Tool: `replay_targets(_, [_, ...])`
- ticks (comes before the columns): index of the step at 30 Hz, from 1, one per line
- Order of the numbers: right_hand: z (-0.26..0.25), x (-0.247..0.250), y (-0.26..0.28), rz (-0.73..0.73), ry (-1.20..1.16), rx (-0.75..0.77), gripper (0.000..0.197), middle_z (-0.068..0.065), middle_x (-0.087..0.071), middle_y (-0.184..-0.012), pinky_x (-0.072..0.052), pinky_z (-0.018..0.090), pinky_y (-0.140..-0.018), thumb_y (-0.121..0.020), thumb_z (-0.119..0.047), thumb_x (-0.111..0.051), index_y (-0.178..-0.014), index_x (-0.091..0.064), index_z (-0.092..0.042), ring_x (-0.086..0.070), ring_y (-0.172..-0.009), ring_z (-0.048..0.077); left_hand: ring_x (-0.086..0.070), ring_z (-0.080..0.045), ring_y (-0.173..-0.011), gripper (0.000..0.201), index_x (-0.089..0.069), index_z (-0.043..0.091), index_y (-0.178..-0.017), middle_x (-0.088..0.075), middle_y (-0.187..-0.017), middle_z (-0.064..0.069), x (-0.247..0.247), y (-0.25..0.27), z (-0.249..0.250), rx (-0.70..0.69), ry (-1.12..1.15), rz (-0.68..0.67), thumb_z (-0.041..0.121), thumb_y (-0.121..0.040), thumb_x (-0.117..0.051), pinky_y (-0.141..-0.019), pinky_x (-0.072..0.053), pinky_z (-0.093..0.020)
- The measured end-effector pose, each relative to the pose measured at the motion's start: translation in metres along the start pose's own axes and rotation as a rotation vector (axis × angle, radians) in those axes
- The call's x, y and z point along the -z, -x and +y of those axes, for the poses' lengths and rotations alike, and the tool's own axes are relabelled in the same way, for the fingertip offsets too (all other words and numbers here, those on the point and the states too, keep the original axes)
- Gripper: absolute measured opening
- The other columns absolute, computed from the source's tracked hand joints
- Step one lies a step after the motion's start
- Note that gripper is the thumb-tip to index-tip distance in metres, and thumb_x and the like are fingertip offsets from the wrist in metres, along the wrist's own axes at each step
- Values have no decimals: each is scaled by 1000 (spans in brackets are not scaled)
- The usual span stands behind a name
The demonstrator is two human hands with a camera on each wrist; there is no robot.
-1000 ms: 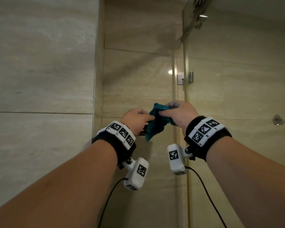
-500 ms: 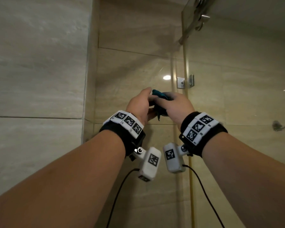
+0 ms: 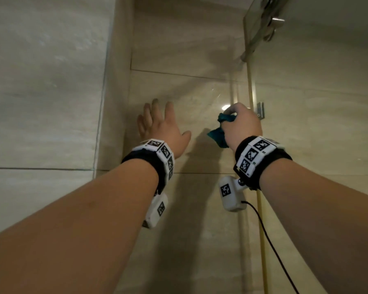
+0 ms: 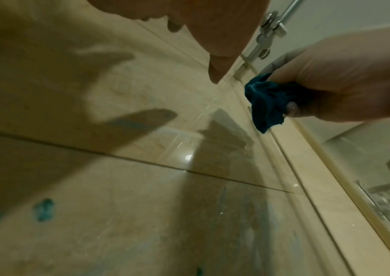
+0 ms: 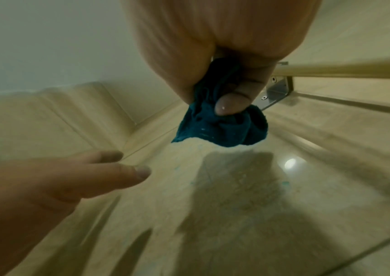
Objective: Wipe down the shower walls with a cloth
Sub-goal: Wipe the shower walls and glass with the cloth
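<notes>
From the head view, the right hand [image 3: 240, 126] has its grip clamped round a bunched teal cloth [image 3: 219, 132], the loose end hanging out at the wrist side of the fist. The cloth sits in front of the beige tiled shower wall [image 3: 179, 85], close to that wall's right edge where the glass panel [image 3: 317, 124] meets it at a small metal bracket [image 3: 260, 110]. The left hand [image 3: 162, 128] is spread, fingers straight and apart, near the wall's left corner (whether it touches the tile cannot be told here). The bare wall still to wipe lies to the left of the cloth, between the two hands, and above and below it.

The left wrist view shows the cloth [image 4: 267, 104] pinched under the right hand's thumb [image 4: 291, 110], with the wall's right edge and the glass just beside it; a horizontal grout line [image 4: 142, 160] runs below.

The right wrist view shows the cloth [image 5: 222, 128] bulging out beyond the thumb [image 5: 230, 105], its wad pointing at the tile; contact is likely but not certain. The left hand's fingers [image 5: 118, 171] lie well to the side, so the right hand is plainly the nearer for the stroke, which I judge would run leftward.
</notes>
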State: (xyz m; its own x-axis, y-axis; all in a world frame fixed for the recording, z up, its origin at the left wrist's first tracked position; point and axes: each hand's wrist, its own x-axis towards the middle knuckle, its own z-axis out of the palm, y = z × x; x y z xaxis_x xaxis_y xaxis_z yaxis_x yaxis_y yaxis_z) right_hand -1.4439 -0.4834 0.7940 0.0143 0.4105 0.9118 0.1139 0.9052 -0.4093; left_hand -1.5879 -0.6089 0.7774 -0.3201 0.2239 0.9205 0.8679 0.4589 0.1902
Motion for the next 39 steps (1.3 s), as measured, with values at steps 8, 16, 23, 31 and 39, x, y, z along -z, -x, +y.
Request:
replay_targets(8, [19,-29,-4,-67,148,-14,37,12,-43,-143,-42,26,-96,-104,-23,-52,-141,-58,-19,-58,-115,30,13,-34,-159,125,9,17,-165,17,-172,-14,-41,-3,-16,230,54,95,84,-81,-56,-128,4,-53])
replay_targets(16, [1,-63,-8,-136,99,115,42,11,-42,-143,-31,16,-92,-107,-23,-46,-149,-52,-19,-55,-118,27,-2,-35,-159,90,-17,10,-164,-6,-172,-18,-66,-3,-25,223,65,292,63,-94,-35,-128,-3,-55])
replay_targets(23, [-28,-91,2,-279,130,397,41,4,-49,-121,-40,22,-88,-107,-28,-48,-148,-54,-26,-54,-106,22,-18,-37,-156,67,-31,11,-160,-22,-169,-18,-69,-4,-34,167,31,404,33,-99,-47,-127,-14,-54])
replay_targets(31, [35,-48,-20,-60,105,99,41,13,-42,-144,-30,18,-97,-109,-21,-43,-149,-52,-20,-54,-120,30,-4,-32,-159,78,-17,15,-165,-7,-173,-14,-66,-3,-39,167,10,303,56,-103,-41,-129,-4,-49])
replay_targets(39, [-14,-75,-13,-262,124,297,41,15,-43,-136,-34,23,-101,-106,-17,-44,-146,-53,-14,-51,-120,35,-13,-37,-158,69,-27,9,-163,-15,-171,-19,-64,-1,-40,125,52,341,35,-104,-50,-129,-8,-50])
